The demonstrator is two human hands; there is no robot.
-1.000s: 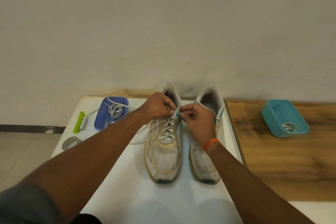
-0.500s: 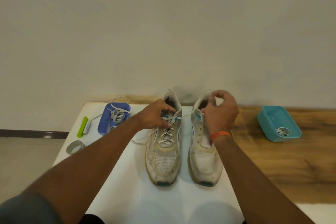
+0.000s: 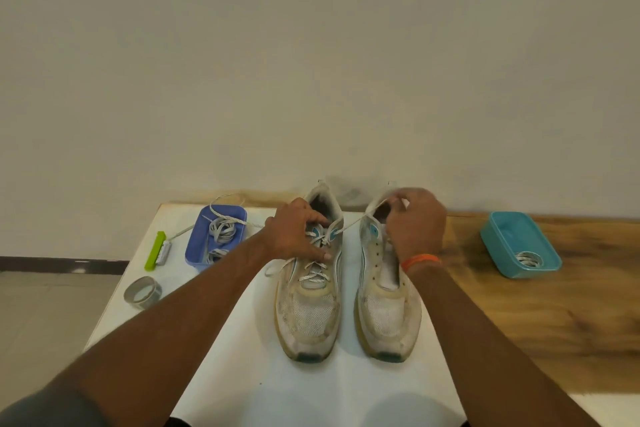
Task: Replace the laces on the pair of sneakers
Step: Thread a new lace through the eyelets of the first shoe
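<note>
- Right hand is now sitting over the right sneaker collar, having pulled the lace taut from the left sneaker.
- Right grip is pinching the lace end.
- Left hand is pressing on the left sneaker's laced tongue, fingers curled over it.
- Both sneakers are standing mid-tabletop, toes toward the near edge.
- Blue tray of laces is sitting near the far-left corner.

Plain beige wall; white table; wooden counter; tiled floor.
</note>
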